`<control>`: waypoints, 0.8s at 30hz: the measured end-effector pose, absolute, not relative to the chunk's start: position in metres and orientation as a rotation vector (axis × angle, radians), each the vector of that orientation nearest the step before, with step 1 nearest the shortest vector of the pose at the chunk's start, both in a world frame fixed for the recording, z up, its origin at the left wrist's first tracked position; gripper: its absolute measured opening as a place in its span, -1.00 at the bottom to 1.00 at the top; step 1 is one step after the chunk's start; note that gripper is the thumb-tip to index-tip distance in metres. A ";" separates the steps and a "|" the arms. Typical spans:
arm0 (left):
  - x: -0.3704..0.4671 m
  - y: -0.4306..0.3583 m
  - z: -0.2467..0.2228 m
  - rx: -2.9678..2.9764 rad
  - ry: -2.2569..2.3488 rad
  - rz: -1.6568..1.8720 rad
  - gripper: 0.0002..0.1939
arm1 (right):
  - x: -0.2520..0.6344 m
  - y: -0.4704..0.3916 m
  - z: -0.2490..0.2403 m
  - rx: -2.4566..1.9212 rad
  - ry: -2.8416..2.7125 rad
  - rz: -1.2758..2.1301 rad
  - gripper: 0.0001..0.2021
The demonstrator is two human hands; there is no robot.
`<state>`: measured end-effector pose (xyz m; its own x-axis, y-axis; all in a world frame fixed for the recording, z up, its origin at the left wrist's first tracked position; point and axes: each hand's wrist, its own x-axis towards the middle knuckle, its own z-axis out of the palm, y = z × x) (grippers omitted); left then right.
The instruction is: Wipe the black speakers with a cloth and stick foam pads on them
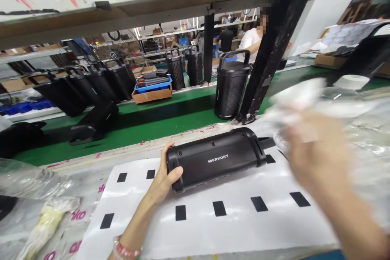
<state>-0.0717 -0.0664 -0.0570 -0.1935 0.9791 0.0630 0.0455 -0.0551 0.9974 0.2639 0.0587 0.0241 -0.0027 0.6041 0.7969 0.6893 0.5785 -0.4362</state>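
My left hand [166, 174] pinches end of MERKURY speaker [216, 158], thumb in front — right hand [313, 142] raised, blurred, white cloth [300, 93] at fingers, grip unclear.

1. Table [85, 197], covered in clear film with pink lettering, showing around the white sheet.
2. White sheet [201, 233] bearing black squares [219, 208].
3. Left of the sheet: yellow-and-white cloth [42, 225], clear plastic [30, 178].
4. Right of it: crumpled clear plastic [373, 158].

The right hand [313, 146] and its white cloth [300, 93] are motion-blurred — the nearby bottle's [350, 89] outline smeared; the left forearm [134, 223] is cut off below.
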 end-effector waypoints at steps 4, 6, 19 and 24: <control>-0.076 -0.065 -0.062 1.214 1.320 1.337 -0.22 | 0.210 0.012 -0.021 -1.120 -1.777 -0.197 -0.65; -0.078 -0.066 -0.062 1.247 1.312 1.333 -0.22 | 0.185 -0.005 -0.037 -1.133 -1.844 -0.251 -0.67; -0.080 -0.066 -0.059 1.306 1.338 1.243 -0.21 | 0.124 -0.042 -0.047 -1.060 -2.014 -0.306 -0.71; -0.081 -0.067 -0.060 1.330 1.336 1.242 -0.22 | 0.112 -0.046 -0.047 -1.121 -1.977 -0.399 -0.66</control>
